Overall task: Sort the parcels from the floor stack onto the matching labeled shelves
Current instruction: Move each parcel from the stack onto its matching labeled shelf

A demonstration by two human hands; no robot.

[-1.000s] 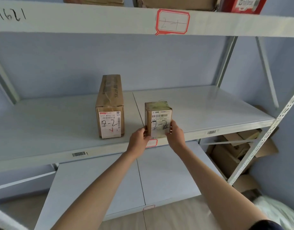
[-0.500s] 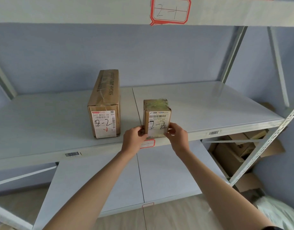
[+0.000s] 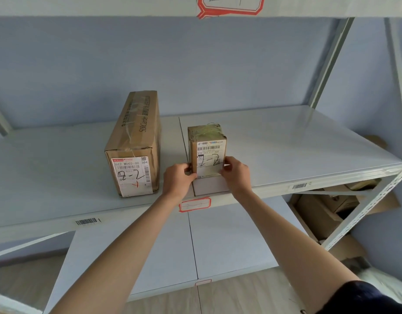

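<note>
A small brown parcel (image 3: 206, 148) marked "2-2" stands upright on the middle shelf (image 3: 286, 150), a little back from the front edge. My left hand (image 3: 178, 180) pinches its lower left corner and my right hand (image 3: 236, 174) pinches its lower right corner. A longer brown parcel (image 3: 136, 141), also marked "2-2", lies on the same shelf to the left, a gap apart. A red-framed label (image 3: 195, 204) sticks to the shelf's front lip just below my hands.
Overhead, the upper shelf's lip carries another red-framed label (image 3: 230, 6). A lower white shelf (image 3: 229, 241) lies beneath my arms. Loose cardboard boxes (image 3: 327, 209) sit low at the right behind the perforated upright (image 3: 365, 209). Pale wooden floor shows at the bottom.
Both hands have pushed the small parcel further back onto the shelf, away from the front edge. The view has shifted closer and slightly downward.
</note>
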